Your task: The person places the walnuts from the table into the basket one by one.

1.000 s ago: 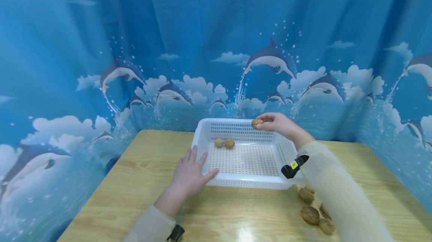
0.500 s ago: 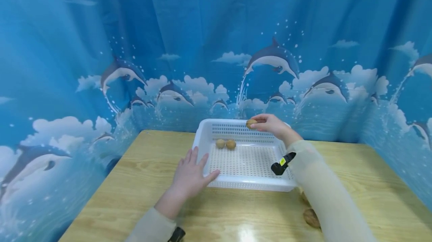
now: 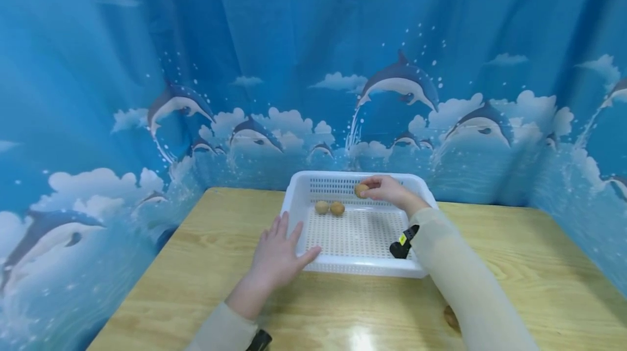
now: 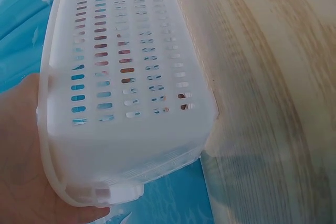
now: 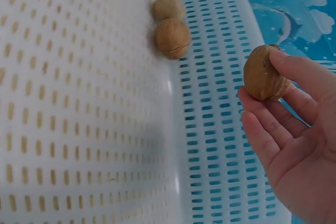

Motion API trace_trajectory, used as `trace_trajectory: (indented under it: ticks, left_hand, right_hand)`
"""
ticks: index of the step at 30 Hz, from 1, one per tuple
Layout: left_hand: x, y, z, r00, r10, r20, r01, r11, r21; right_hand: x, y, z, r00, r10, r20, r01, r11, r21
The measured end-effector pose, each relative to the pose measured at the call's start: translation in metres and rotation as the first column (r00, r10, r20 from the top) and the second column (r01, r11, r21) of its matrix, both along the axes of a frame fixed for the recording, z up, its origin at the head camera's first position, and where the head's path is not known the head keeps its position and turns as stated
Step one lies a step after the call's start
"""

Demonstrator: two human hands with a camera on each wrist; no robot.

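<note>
My right hand (image 3: 388, 190) pinches a walnut (image 5: 264, 74) between thumb and fingers, inside the white perforated basket (image 3: 357, 272) near its far wall. Two more walnuts lie side by side on the basket floor: a paler one (image 3: 321, 207) and a browner one (image 3: 337, 208), both toward the far left corner. My left hand (image 3: 276, 253), fingers spread and fairly straight, rests against the basket's near left corner. In the left wrist view that hand (image 4: 18, 156) is at the rim, partly behind the basket wall (image 4: 115, 145).
The basket stands on a wood-grain table (image 3: 196, 264). A walnut (image 3: 451, 318) on the table shows beside my right sleeve, which covers the area around it. Behind the table hangs a blue dolphin-print curtain (image 3: 294, 68).
My right hand, holding the walnut, has moved left and lower into the basket. Its sleeve now covers most of the walnuts on the table. The left hand has stayed in place.
</note>
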State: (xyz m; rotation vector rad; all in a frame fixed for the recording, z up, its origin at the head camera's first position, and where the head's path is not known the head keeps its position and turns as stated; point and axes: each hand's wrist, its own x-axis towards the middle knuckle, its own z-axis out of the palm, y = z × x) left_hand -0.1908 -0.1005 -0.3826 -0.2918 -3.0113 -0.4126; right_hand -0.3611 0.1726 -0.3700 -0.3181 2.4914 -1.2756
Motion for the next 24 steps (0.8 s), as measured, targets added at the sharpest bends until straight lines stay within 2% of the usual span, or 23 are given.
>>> trace_trajectory:
  ticks: [10, 15, 24]
  left_hand:
    - [-0.002, 0.0, 0.001, 1.0, 0.006, 0.006, -0.006, 1.0, 0.009]
    - [0.0, 0.001, 0.001, 1.0, 0.006, 0.015, -0.006, 1.0, 0.012]
    - [0.002, 0.0, 0.003, 1.0, -0.01, -0.004, 0.01, 1.0, 0.017]
  right_hand:
    - [-0.006, -0.01, -0.017, 0.996, 0.081, -0.03, -0.075, 0.984, 0.163]
    - [-0.005, -0.012, -0.023, 0.991, 0.127, -0.046, -0.117, 0.976, 0.186]
    - [-0.006, -0.011, -0.029, 0.994, 0.102, -0.033, -0.095, 0.981, 0.169]
